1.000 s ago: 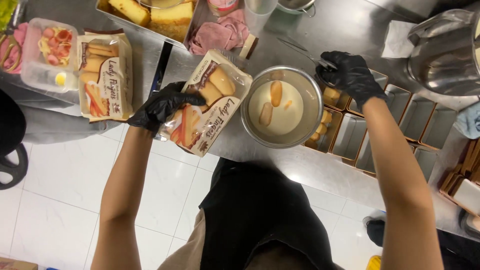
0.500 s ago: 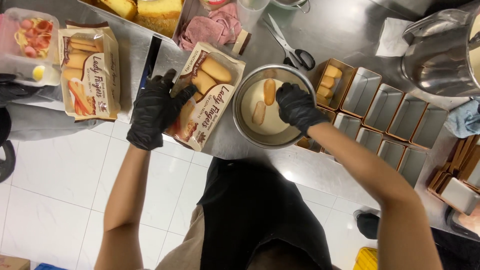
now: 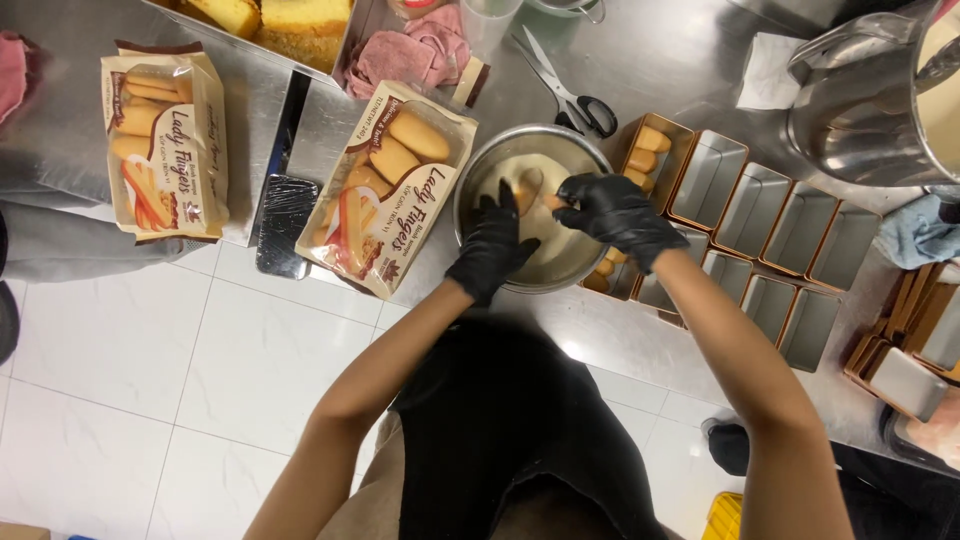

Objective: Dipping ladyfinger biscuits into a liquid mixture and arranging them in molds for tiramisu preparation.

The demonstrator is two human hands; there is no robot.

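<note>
Head view, the only one I've got. Both black-gloved hands are over the steel bowl at frame centre. Left hand is loosely spread, fingers dipping past the bowl's near rim toward the pale liquid. Right hand pinches a sponge finger at its fingertips, low over the liquid; looks like it's held by one end so the rest can soak. A second finger biscuit lies in the bowl.

Open biscuit pack sits just left of the bowl, mouth up, within easy reach; a second pack is at upper left. Small rectangular tins run right of the bowl, the nearest ones already holding biscuits. Scissors lie above the bowl.

Hard to read: left fingertips blend into the bowl's shadow, so I can't tell if they touch anything. Large metal pot is cut off at upper right; cake tray cropped at top.
</note>
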